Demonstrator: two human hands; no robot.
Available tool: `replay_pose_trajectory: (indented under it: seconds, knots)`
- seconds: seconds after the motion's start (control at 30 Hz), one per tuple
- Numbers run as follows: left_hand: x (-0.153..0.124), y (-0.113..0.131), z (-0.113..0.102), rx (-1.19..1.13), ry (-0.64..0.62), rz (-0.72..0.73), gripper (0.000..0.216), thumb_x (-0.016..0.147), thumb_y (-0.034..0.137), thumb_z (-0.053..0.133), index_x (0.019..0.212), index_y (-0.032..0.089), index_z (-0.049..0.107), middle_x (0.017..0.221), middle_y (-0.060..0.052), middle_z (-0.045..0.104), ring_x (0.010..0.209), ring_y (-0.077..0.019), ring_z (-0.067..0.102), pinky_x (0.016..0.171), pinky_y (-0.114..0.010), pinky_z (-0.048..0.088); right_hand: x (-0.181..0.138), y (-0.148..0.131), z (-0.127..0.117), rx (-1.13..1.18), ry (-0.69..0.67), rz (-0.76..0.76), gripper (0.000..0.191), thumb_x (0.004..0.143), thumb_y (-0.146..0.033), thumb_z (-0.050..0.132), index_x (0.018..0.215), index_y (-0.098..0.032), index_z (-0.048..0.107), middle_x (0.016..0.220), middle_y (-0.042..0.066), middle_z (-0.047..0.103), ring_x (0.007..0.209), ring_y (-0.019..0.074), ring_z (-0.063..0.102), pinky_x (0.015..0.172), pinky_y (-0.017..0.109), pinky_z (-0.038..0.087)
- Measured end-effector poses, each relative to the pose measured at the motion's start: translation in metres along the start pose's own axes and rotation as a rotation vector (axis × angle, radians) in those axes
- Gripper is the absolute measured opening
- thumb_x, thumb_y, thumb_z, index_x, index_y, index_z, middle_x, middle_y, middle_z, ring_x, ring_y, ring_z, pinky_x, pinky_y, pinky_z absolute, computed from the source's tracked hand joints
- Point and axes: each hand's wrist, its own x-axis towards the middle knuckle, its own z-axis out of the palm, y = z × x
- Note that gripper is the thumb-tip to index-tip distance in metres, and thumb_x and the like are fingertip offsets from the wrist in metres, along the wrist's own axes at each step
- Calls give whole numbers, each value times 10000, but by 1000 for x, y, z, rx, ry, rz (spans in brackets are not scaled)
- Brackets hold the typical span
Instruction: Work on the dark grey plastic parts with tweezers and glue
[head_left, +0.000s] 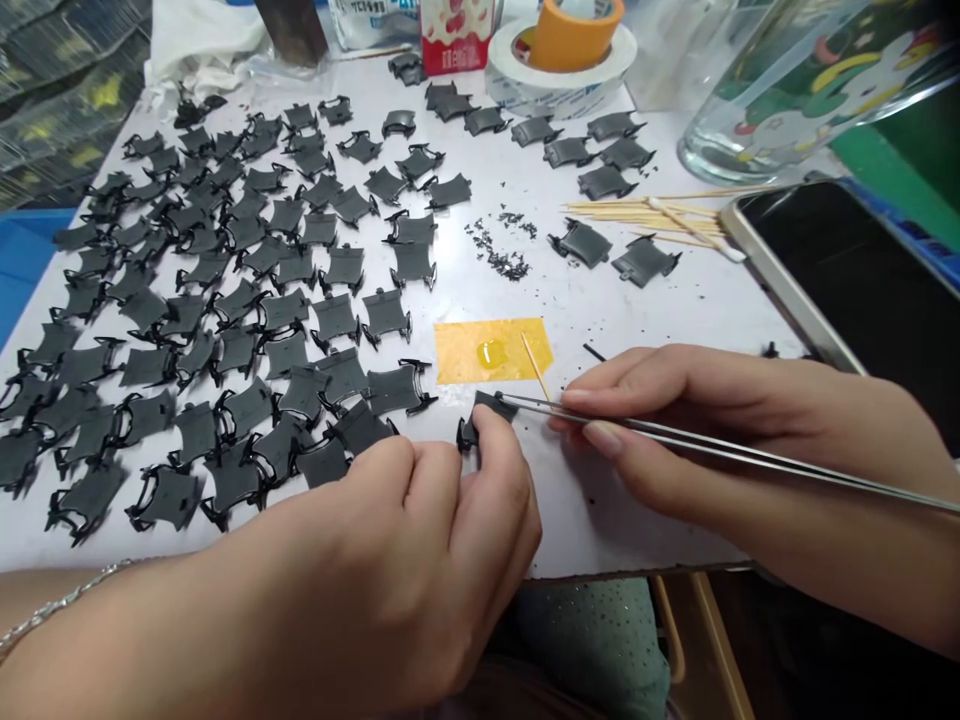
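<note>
My left hand [420,540] is closed, pinching a small black plastic part [480,412] near the table's front edge. My right hand [675,430] grips thin metal tweezers [675,435] whose tips touch that part. Just behind the part lies a yellow tape patch [457,352] with a drop of clear glue [491,352] and a toothpick [536,368] resting on its right end. Many more black parts [225,300] cover the left half of the white table [600,520].
Several more black parts [592,150] lie at the back right beside a bundle of toothpicks [645,215]. Tape rolls [562,45], a red carton [456,35] and a glass jar [780,80] stand at the back. A phone [855,270] lies at right. Black crumbs [502,255] dot the middle.
</note>
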Motion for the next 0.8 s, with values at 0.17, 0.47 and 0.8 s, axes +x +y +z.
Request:
replay_pose_trajectory:
  seconds: [0.17,0.47,0.8]
  knots:
    - [1,1,0,2,8,-16,383,988,163,392,1215,-93,563,1151,-295,685,544,-201,629,412,-327,468,1,0,1,9,5,24,132,802,-223,749,785,-354,759,835,-143,797,738,103,759,643,97,581]
    - [1,5,-1,-5,-3,-27,401,975,155,396,1241,-95,563,1172,-302,674,554,-196,612,410,-324,456,8,-3,-5,-40,-46,41,60,826,-351,741,802,-346,795,797,-68,797,696,183,759,570,220,610]
    - [2,7,-7,1,-73,-55,401,1004,144,352,1289,-48,558,1219,-269,668,628,-214,657,451,-328,527,12,-1,-7,7,-95,37,61,803,-323,747,798,-358,797,820,-71,801,655,164,743,516,195,580]
